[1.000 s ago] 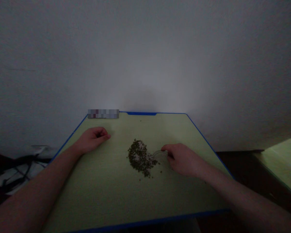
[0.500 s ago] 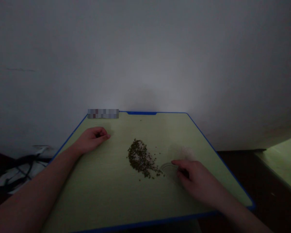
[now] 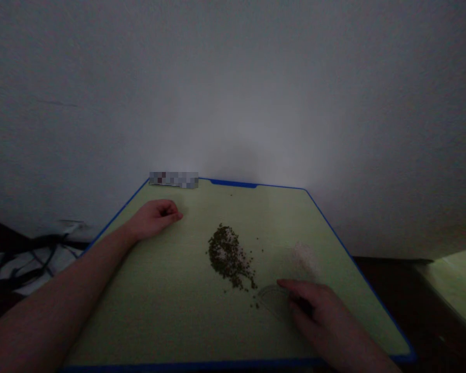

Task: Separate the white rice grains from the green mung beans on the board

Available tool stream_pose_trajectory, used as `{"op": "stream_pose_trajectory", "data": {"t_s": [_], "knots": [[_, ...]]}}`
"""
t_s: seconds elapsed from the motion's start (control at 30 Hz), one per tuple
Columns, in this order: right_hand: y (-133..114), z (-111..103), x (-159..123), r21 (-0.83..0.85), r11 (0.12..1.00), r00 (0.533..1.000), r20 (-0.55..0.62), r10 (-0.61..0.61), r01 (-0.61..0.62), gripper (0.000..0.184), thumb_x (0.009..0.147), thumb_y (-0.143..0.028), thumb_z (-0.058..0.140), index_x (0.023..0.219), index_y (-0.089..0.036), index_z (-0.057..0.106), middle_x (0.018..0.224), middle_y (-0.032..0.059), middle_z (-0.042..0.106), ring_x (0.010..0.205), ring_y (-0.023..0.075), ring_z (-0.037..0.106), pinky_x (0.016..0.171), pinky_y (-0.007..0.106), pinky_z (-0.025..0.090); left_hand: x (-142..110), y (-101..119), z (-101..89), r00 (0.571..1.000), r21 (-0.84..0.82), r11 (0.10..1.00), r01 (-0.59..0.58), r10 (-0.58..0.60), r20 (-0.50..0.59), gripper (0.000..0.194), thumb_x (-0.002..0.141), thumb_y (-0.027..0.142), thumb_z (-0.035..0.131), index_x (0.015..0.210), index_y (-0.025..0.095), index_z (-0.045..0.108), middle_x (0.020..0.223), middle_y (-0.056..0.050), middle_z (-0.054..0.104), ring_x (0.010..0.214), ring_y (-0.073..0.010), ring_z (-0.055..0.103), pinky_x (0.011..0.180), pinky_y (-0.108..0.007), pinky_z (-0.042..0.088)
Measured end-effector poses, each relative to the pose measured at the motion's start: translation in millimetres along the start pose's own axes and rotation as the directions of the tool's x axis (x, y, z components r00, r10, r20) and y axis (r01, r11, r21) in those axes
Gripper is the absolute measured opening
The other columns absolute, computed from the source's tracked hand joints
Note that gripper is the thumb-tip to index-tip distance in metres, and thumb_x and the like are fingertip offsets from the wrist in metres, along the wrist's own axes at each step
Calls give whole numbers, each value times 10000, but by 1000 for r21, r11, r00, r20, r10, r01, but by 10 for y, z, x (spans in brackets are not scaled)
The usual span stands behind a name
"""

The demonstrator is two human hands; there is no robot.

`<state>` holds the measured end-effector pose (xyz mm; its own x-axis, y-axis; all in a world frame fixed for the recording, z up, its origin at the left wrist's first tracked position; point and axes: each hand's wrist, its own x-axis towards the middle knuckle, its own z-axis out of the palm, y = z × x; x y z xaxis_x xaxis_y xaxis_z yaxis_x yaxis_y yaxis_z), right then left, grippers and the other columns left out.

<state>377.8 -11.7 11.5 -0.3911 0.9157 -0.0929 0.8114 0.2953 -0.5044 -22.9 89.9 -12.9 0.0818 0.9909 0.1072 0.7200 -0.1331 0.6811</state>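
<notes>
In the head view, we see the right hand narrowed on a clear piece, probably a curved-edged sheet; its outline is faint, and the palm hides the gripped part. The piece lies low over the table, its curved edge near the lower end of the dark pile. Pale grains spread just beyond the right hand; we also find pale matter within the pile. The left hand rests left of the pile, fingers curled narrow; we cannot tell whether they enclose anything. Pixelation masks a block at the far left corner. The frame cuts off both forearms.
</notes>
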Motion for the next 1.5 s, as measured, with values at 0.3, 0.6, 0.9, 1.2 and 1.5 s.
{"op": "stream_pose_trajectory", "data": {"t_s": [0.3, 0.6, 0.9, 1.2, 1.5], "knots": [[36, 39, 76, 26, 998, 993, -100, -54, 57, 397, 784, -168, 449, 1146, -194, 608, 1051, 74, 680, 913, 210, 639, 812, 355, 500, 10, -26, 18, 1000, -36, 999, 11, -10, 14, 262, 729, 417, 544, 631, 177, 509, 566, 42, 423, 538, -98, 406, 507, -217, 334], [67, 3, 178, 37, 994, 993, -65, -98, 101, 423, 788, -154, 430, 1179, -196, 582, 949, 65, 693, 809, 188, 643, 738, 323, 511, 17, 13, 26, 1000, -23, 999, 31, -31, 0, 235, 722, 392, 547, 636, 174, 527, 576, 36, 434, 551, -98, 414, 512, -213, 346], [128, 40, 104, 22, 993, 994, -10, -113, 113, 432, 737, -149, 448, 1127, -203, 623, 995, 76, 692, 860, 209, 650, 776, 356, 523, 25, 55, 16, 999, -2, 999, 52, -52, 17, 256, 719, 413, 539, 629, 174, 512, 567, 41, 421, 541, -97, 400, 509, -217, 335], [172, 101, 102, -1, 991, 981, -143, -130, 132, 390, 755, -192, 447, 1095, -206, 638, 1001, 88, 697, 869, 224, 659, 771, 380, 534, 26, 78, 0, 998, -27, 998, 57, -56, 32, 255, 698, 418, 543, 634, 172, 522, 572, 34, 447, 548, -98, 414, 509, -212, 339], [190, 127, 94, 15, 987, 962, -228, -151, 158, 375, 770, -193, 442, 1092, -154, 631, 870, 81, 706, 725, 191, 657, 652, 320, 543, 37, 28, -19, 1000, 11, 1000, 13, -13, 7, 245, 723, 397, 546, 632, 171, 524, 574, 38, 434, 558, -98, 412, 525, -214, 342]]}}
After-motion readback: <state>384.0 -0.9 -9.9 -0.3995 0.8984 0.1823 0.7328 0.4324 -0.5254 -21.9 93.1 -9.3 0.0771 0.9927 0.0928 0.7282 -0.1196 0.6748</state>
